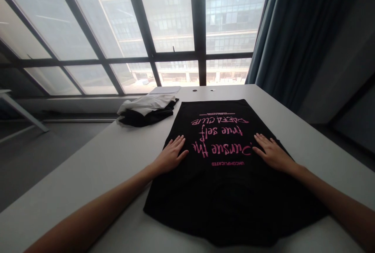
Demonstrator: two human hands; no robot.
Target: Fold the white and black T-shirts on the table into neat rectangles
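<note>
A black T-shirt (pixel 222 194) with pink lettering lies spread on the white table (pixel 96 174). The print appears upside down from where I look, and no sleeves show at its outline. My left hand (pixel 171 154) rests flat on the shirt's left edge, fingers stretched out. On the opposite side, my right hand (pixel 272 153) lies flat near the right edge, its fingers also extended. Neither hand grips the cloth. The shirt's near edge curves toward me, while its far edge runs straight.
Left of the shirt sits a pile of white and black clothes (pixel 146 110), with a flat pale sheet (pixel 165 90) behind it. Tall windows (pixel 172 14) stand beyond the table. A blue curtain (pixel 281 42) hangs at right. Another white table (pixel 23 108) is at far left.
</note>
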